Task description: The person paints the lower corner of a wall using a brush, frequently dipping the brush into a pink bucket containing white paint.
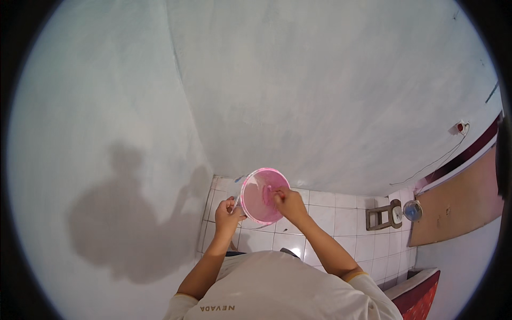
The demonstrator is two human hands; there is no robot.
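A pale bucket (255,202) with pink paint smeared over its rim and inside is held up in front of my body. My left hand (228,216) grips its left side, fingers curled at the edge. Inside the bucket my right hand (288,205) is closed on a red handle (281,197) of what looks like a paint tool, whose pink-coated end (267,194) rests against the inner side. The tool's exact shape is partly hidden by my fingers and the paint.
Pale walls (277,90) meet in a corner above a white tiled floor (320,213). At right stand a wooden stool (376,217), a round blue object like a fan (413,209), a brown board (453,197) and red furniture (421,298). A socket (461,127) has hanging wires.
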